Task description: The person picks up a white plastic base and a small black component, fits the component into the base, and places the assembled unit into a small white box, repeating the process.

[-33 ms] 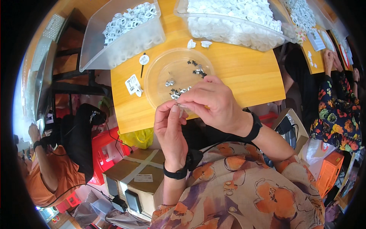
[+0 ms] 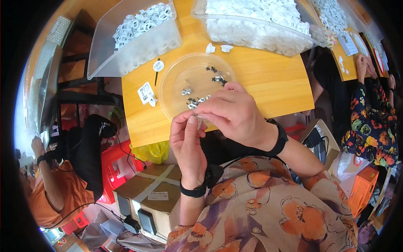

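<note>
My left hand point(image 2: 188, 138) and my right hand point(image 2: 237, 111) meet at the near edge of the wooden table point(image 2: 268, 84). Their thumbs and index fingers pinch a small pale piece point(image 2: 199, 120) between them; most of it is hidden by the fingers, so its kind cannot be made out. Just beyond my fingertips lies a round clear plastic tray point(image 2: 168, 80). Inside it are small black cross-shaped parts point(image 2: 211, 69) and shiny silver parts point(image 2: 187, 90), several of them close to my right knuckles.
Two clear bins point(image 2: 138, 59) point(image 2: 260, 35) full of white plastic parts stand at the back. Two white caps point(image 2: 226, 48), a round tag on a black stem point(image 2: 158, 66) and a printed label point(image 2: 146, 93) lie around the tray. A cardboard box point(image 2: 168, 185) stands below left. Other people sit at both sides.
</note>
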